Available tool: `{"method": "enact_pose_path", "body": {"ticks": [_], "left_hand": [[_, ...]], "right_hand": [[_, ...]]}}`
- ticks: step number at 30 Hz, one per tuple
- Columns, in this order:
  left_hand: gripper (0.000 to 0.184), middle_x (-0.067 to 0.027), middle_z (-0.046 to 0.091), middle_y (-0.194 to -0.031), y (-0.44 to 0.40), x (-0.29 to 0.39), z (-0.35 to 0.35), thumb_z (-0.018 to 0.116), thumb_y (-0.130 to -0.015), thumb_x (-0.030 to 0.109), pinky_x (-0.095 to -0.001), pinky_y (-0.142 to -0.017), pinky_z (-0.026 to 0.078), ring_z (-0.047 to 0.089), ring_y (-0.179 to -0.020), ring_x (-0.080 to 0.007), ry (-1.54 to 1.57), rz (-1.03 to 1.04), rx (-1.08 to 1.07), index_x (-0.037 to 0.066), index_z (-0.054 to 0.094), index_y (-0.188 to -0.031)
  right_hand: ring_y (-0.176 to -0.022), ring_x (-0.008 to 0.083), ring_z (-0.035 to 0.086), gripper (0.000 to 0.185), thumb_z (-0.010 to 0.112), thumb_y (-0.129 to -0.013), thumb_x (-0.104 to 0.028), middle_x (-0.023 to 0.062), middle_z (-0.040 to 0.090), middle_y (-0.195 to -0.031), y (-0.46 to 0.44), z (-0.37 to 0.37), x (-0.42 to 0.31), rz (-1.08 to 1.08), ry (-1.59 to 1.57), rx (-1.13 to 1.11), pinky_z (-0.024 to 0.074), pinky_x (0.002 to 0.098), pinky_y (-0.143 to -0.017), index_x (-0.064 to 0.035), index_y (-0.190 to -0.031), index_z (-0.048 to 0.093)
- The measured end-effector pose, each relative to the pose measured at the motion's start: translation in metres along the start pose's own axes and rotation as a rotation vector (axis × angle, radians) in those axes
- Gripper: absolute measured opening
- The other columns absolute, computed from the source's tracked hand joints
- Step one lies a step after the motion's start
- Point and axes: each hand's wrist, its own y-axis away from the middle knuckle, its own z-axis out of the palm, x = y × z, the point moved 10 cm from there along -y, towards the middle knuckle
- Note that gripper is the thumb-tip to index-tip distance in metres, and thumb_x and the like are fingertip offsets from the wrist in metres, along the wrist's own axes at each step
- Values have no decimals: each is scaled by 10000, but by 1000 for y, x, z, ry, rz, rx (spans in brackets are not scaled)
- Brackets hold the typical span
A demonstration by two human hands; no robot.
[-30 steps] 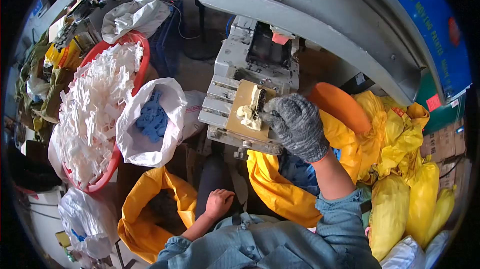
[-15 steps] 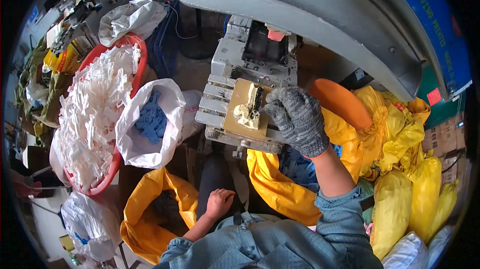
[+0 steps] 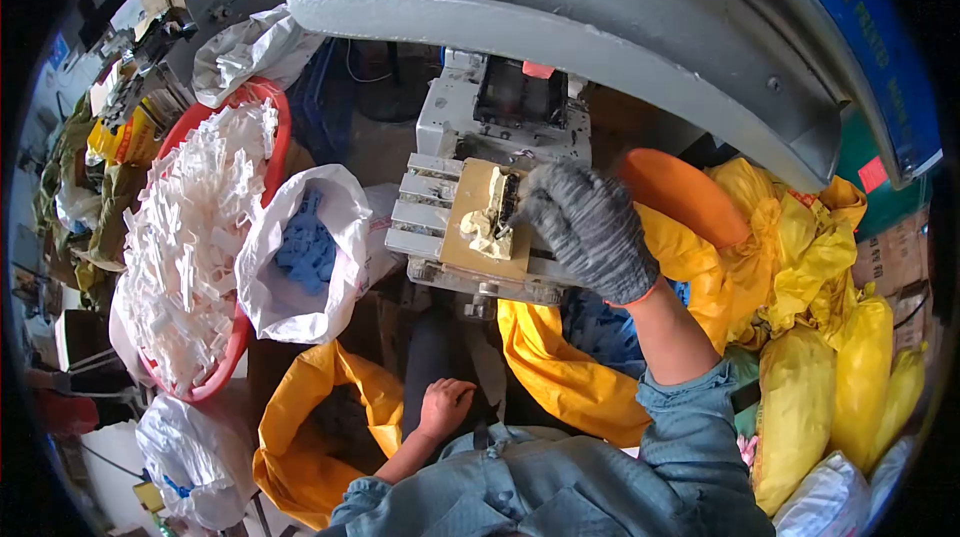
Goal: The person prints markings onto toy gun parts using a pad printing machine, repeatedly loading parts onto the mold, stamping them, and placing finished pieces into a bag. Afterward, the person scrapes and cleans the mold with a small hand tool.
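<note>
My right hand [image 3: 585,232], in a grey knitted glove, reaches over the machine's slotted bed [image 3: 425,212]. Its fingers are pinched together at the right side of a cream-coloured fixture [image 3: 484,227]. What is between the fingertips is hidden. The fixture sits on a tan plate [image 3: 505,262] fastened on the bed. A narrow black strip [image 3: 509,197] stands along the fixture, close to my gloved fingers. My bare left hand [image 3: 446,407] rests on my thigh, its fingers loosely laid down and holding nothing.
A grey machine arm [image 3: 560,32] overhangs the bed. To the left, a red tub [image 3: 283,127] holds white plastic pieces, beside a white sack [image 3: 350,222] with blue pieces. Orange sacks [image 3: 280,437] flank my legs. Yellow bags [image 3: 795,417] and an orange disc-like object [image 3: 680,197] are at right.
The view has shifted a little, so the machine sits slightly further left and its overhead arm covers more. My right hand stays at the fixture, turned slightly. My left hand has not moved from my thigh.
</note>
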Motion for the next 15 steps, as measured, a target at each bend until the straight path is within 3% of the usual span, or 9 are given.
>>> {"method": "enact_pose_path", "body": {"ticks": [5,8,11,12,15], "left_hand": [[104,-86,625,-788,-1,1,-2,610,-747,136,-367,-706,462,586,-765,-274,8,-9,4,79,643,-828],[102,-88,624,-789,0,1,0,609,-749,134,-368,-706,463,585,-761,-276,-1,-12,-3,78,642,-827],[104,-89,623,-790,-1,2,-2,608,-750,135,-369,-704,463,583,-756,-277,3,-7,-4,78,642,-830],[107,-90,623,-791,-1,2,-1,607,-751,136,-370,-703,462,583,-758,-277,0,-8,-8,77,642,-832],[112,-90,623,-793,-2,2,-1,605,-752,137,-369,-702,462,581,-761,-276,-3,-11,-14,74,642,-837]], "right_hand": [[-831,287,566,146,627,-779,-173,86,602,-854,5,0,-29,-109,270,35,453,376,-749,-88,-889,584],[-803,303,584,131,611,-795,-163,98,615,-841,-3,-14,-15,-17,36,57,474,386,-713,-71,-885,590],[-771,320,589,154,559,-844,-207,126,612,-850,-9,-10,-1,33,-49,12,474,411,-666,-64,-900,570],[-807,315,601,120,578,-824,-147,119,629,-868,-9,-7,5,75,-65,4,487,381,-689,-55,-901,590],[-810,314,601,128,578,-824,-147,123,628,-869,-16,-3,8,84,-74,-68,487,379,-690,-56,-914,589]]}}
